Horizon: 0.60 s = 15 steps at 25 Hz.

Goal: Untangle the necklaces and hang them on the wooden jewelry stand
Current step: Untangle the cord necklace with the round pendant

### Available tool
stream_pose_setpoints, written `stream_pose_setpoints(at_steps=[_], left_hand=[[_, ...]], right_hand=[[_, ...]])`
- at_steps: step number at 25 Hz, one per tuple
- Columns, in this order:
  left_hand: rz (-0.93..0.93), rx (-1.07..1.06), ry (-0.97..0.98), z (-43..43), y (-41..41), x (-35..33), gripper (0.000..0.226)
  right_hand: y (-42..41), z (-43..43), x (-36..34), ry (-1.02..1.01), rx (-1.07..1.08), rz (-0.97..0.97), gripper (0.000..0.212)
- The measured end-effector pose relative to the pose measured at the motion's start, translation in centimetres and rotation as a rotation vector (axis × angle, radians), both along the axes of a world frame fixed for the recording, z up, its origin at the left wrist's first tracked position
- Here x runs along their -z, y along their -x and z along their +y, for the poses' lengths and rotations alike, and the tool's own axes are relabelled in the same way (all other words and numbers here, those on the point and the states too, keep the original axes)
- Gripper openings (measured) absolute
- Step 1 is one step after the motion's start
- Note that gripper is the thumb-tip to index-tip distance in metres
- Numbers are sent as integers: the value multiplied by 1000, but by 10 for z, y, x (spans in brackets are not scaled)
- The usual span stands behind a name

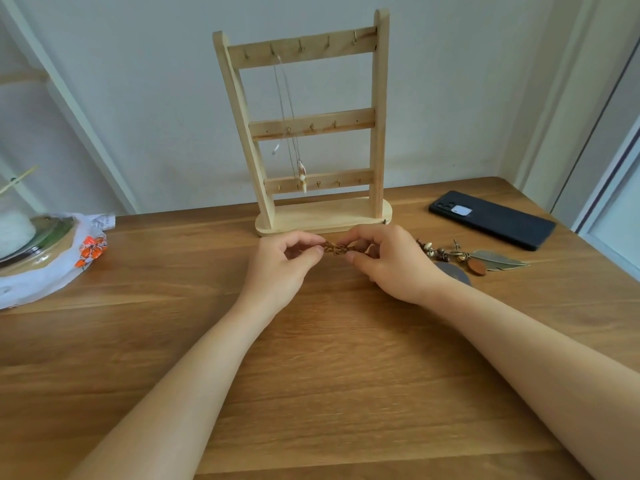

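As the left hand [280,261] and right hand [384,261] each close their grip in a pinch on the twisted brown cord [334,248], it sits just in front of the stand [379,116], near the far edge of the surface [329,358]. Its pendants [478,259] trail right. Untangling seems to be the step in hand; one necklace [302,174] already hangs. Next the twists need loosening, then a lift to a free hook.

The wooden jewelry stand [379,98] is upright at the far middle, with three hooked bars. A thin chain necklace [284,109] hangs from a top-bar hook, and its pale pendant reaches the lowest bar. Just in front of the base, your left hand [280,263] and right hand [386,263] pinch a brown braided cord [334,248] level between them. The beads and leaf charm [485,259] lie flat to the right.
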State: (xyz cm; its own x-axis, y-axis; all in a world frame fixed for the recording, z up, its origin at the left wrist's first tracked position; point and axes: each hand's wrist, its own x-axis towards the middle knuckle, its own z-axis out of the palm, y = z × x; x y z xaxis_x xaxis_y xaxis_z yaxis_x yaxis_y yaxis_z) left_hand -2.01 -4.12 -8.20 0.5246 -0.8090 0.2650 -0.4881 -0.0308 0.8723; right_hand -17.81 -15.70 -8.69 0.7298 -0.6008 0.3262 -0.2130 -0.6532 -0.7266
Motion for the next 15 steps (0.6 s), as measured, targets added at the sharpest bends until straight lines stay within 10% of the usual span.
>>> stream_pose_setpoints(at_steps=[8, 15], left_hand=[[57, 98, -37, 3, 8, -7, 4], [729, 208, 58, 4, 7, -12, 17]], right_hand=[[3, 4, -5, -30, -54, -14, 9], [0, 4, -5, -259, -46, -35, 10]])
